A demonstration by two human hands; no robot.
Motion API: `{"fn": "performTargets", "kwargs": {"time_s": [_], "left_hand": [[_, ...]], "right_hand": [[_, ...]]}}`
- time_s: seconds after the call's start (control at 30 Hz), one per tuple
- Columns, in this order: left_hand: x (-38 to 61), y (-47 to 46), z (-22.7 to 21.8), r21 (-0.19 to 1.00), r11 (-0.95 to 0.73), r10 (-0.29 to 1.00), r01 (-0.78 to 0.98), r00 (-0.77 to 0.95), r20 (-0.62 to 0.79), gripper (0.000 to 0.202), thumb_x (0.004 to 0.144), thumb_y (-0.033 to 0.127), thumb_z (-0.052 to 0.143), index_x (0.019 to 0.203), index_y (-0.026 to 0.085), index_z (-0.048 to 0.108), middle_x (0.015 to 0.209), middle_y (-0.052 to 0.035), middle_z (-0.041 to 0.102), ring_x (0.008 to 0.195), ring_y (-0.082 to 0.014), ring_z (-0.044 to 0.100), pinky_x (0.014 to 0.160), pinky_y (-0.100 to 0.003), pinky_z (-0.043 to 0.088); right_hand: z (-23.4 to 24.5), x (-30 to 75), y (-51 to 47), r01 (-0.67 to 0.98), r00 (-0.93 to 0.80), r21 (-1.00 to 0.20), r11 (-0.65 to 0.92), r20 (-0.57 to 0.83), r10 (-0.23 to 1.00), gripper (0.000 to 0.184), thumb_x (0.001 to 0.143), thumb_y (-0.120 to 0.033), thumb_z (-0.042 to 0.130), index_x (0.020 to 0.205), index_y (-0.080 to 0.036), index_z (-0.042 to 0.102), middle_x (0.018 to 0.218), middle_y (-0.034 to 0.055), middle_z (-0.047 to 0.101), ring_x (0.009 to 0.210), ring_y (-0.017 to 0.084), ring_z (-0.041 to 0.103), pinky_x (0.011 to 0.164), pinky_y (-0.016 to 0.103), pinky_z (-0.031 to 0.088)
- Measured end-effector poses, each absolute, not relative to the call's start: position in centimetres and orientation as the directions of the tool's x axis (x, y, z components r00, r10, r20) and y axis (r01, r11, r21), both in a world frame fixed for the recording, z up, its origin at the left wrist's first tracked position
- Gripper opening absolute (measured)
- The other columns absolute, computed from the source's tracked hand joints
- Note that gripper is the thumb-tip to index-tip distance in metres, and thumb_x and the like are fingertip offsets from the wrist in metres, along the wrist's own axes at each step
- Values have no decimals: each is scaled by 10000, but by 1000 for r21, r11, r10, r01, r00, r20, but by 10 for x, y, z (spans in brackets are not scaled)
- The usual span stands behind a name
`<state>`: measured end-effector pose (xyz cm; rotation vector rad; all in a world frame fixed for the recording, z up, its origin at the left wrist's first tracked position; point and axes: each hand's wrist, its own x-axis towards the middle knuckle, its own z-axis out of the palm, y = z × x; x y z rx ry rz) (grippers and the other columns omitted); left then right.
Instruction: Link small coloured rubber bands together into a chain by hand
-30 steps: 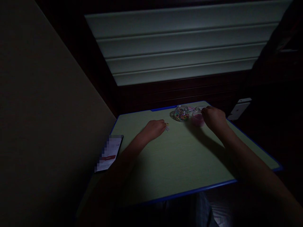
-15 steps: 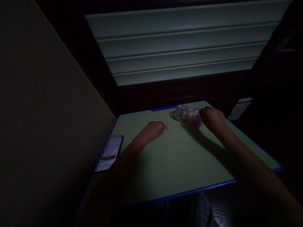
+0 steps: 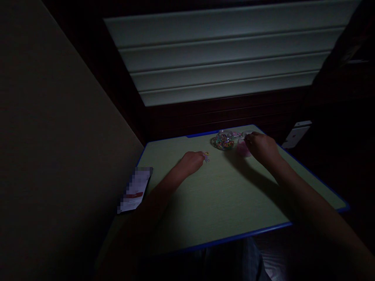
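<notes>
2 hands were well apart on the green table [image 3: 222, 203]: left hand [image 3: 191, 163] sat right by a tiny pale trinket [image 3: 206, 157], right hand [image 3: 262, 148] was nearer the clear jar of colorful bands [image 3: 224, 141] at its 9 o'clock, pink cup [image 3: 243, 149] closer still. Too dark to tell if either gripped anything.

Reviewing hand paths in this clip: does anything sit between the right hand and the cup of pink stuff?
Nothing visible does. The right hand is right beside the pink-filled cup, its fingers reaching over it. The jar of colourful bands is on the cup's far side.
</notes>
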<state>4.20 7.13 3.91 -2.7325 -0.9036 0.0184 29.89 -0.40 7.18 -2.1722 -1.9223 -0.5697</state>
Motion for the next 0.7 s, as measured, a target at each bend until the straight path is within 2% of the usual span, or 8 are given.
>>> {"fn": "performTargets", "kwargs": {"time_s": [0.2, 0.33, 0.5, 0.7], "left_hand": [[41, 65, 60, -258, -746, 610, 614, 785, 102, 278, 906, 223, 357, 919, 134, 621, 932, -82, 642, 783, -162, 622, 623, -255, 429], [43, 61, 64, -238, -776, 560, 584, 812, 164, 300, 925, 254, 338, 926, 147, 618, 936, -71, 617, 768, -138, 598, 629, -246, 410], [48, 53, 64, -212, -826, 475, 523, 847, 238, 293, 933, 264, 333, 942, 167, 610, 922, -43, 606, 763, -127, 580, 613, -239, 390], [52, 45, 70, -196, -845, 450, 497, 860, 240, 297, 935, 279, 334, 938, 168, 610, 914, -39, 612, 743, -120, 576, 603, -239, 378]], "right_hand": [[67, 294, -3, 994, -34, 108, -7, 372, 928, 323, 891, -286, 374, 941, -171, 672, 928, 92, 659, 720, 173, 589, 551, 263, 284], [65, 285, -4, 986, -165, 80, 146, 356, 920, 326, 908, -293, 370, 975, -172, 665, 930, 95, 663, 772, 176, 597, 601, 256, 319], [59, 270, -6, 930, -354, 36, 366, 347, 868, 291, 892, -270, 441, 1095, -164, 620, 1033, 102, 651, 866, 180, 599, 710, 260, 379], [53, 259, -8, 893, -429, 24, 450, 355, 831, 304, 907, -285, 425, 1103, -172, 628, 988, 96, 662, 862, 186, 609, 728, 271, 399]]}}
